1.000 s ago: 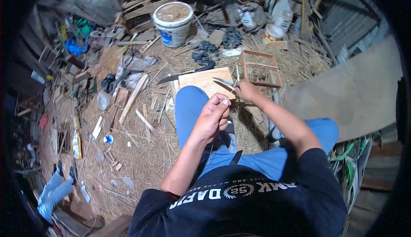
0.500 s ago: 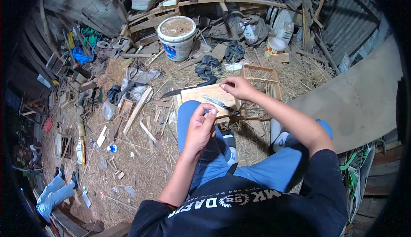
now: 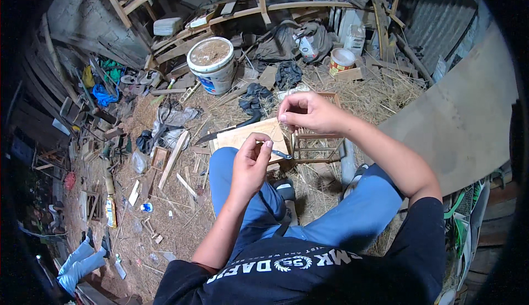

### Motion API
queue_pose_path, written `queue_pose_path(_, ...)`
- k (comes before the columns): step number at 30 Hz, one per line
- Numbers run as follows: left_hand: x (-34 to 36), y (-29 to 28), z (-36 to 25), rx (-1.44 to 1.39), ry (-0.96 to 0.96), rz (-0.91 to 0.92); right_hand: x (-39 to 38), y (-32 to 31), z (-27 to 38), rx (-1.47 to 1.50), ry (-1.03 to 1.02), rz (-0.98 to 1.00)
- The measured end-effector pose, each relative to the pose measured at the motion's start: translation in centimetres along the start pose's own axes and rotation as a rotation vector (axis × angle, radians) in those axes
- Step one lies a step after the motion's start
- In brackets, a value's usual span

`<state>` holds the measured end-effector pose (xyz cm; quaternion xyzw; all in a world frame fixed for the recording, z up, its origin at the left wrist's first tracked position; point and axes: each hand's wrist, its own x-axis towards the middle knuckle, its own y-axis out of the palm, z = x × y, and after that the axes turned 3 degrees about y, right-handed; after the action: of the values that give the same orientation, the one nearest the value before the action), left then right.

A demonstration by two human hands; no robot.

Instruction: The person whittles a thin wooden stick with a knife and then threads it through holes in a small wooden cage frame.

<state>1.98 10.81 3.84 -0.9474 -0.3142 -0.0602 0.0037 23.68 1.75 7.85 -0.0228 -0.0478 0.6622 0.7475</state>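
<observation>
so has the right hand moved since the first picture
Yes, the right hand has moved forward, nearer the white bucket in view.

The strand [image 3: 279, 129] pinched by the left hand [image 3: 252, 165] and right hand [image 3: 309, 112] is too fine to trace, its ends lost at the fingertips. The left hand covers much of the scissors [image 3: 282, 154] and a corner of the board [image 3: 256, 130]; the right hand and forearm block part of the crate [image 3: 317, 153]. Another person's legs [image 3: 81, 262] show at lower left, the upper body out of sight. The lower edge crops the shirt [image 3: 308, 283].
</observation>
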Motion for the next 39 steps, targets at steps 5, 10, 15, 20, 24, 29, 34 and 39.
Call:
queue_pose_path(5, 1.8, 3.8, 1.0, 0.114, 0.095, -0.007, -2.2, -3.2, -1.4, -0.077, -0.062, -0.089)
queue_pose_path(10, 3.1, 6.7, 1.6, 0.100, 0.099, -0.002, -4.5, -6.2, -0.4, -0.229, -0.078, -0.257)
queue_pose_path(15, 3.8, 7.9, 1.6, 0.107, 0.028, -0.003, -6.3, -7.8, -0.2, -0.214, -0.079, -0.390)
queue_pose_path(20, 3.9, 8.0, 2.9, 0.144, 0.088, 0.019, -7.8, -7.5, 1.3, -0.543, -0.205, -0.558)
queue_pose_path(24, 3.6, 8.3, 2.6, 0.176, 0.099, 0.049, -8.0, -6.0, 0.5, -0.873, -0.411, -0.437)
queue_pose_path(29, 3.3, 8.5, 2.4, 0.274, 0.131, 0.109, -8.0, -5.3, -0.2, -1.154, -0.427, -0.255)
queue_pose_path(34, 3.1, 7.4, 2.2, 0.540, 0.208, 0.089, -8.0, -6.6, 0.3, -1.292, -0.343, -0.219)
queue_pose_path(39, 3.1, 3.9, 2.7, 0.737, 0.317, 0.044, -9.1, -11.7, -0.6, -1.437, -0.161, -0.343)
